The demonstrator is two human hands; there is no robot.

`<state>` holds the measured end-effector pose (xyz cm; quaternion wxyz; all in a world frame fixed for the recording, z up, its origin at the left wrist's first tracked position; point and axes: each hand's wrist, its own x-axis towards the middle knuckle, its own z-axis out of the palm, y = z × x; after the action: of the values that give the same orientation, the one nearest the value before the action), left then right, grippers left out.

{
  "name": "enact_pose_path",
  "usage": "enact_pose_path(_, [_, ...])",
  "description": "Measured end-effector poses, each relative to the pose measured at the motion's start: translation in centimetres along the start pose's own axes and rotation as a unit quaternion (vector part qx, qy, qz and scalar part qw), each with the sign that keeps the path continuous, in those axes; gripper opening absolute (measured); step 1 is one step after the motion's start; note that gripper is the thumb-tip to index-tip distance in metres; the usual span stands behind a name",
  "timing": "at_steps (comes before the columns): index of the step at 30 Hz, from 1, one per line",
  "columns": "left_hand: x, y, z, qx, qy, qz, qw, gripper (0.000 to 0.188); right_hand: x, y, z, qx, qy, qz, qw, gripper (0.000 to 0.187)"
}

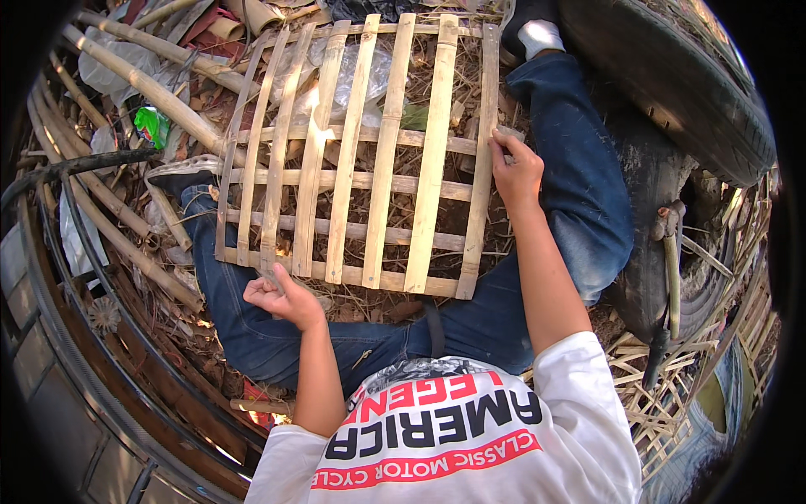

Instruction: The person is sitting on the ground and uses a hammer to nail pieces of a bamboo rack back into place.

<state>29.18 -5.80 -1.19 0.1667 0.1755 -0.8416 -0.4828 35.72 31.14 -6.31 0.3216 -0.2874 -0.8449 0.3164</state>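
Observation:
A bamboo slat rack (344, 160) lies across my lower legs, its long slats fixed over several crosspieces with small nail heads. At its near left corner is my left hand (290, 300), fingers curled closed close to the lower slat ends; what they pinch, if anything, is too small to make out. My right hand (518, 175) is closed in a pinch at the rack's right edge slat (478, 176). Something small and greyish shows by its fingertips, but I cannot tell what it is.
Bamboo poles (159, 97) lie at the far left, near a green wrapper (152, 126). A dark metal frame (71, 277) curves along the left. Tyres (672, 80) stand at the right, above woven bamboo strips (646, 378). Clear plastic (357, 80) lies beneath the rack.

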Motion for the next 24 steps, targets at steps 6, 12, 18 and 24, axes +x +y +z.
enact_pose_path(6, [-1.7,11.8,12.2,-0.022,-0.41,0.38,0.829,0.02,0.2,0.3,-0.5,0.022,-0.004,0.054,0.998,0.013])
enact_pose_path(12, [-3.4,11.3,23.2,0.137,-0.468,0.506,0.712,0.045,0.0,-0.4,0.0,0.101,-0.026,0.196,0.975,0.016])
enact_pose_path(18, [-3.6,10.1,23.9,0.203,-0.545,0.514,0.63,0.069,0.1,-0.8,-1.1,0.109,-0.045,0.232,0.966,0.015])
enact_pose_path(24, [-3.7,9.2,23.8,0.228,-0.542,0.538,0.604,0.057,0.5,-1.8,-1.1,0.043,-0.06,0.156,0.985,0.015])
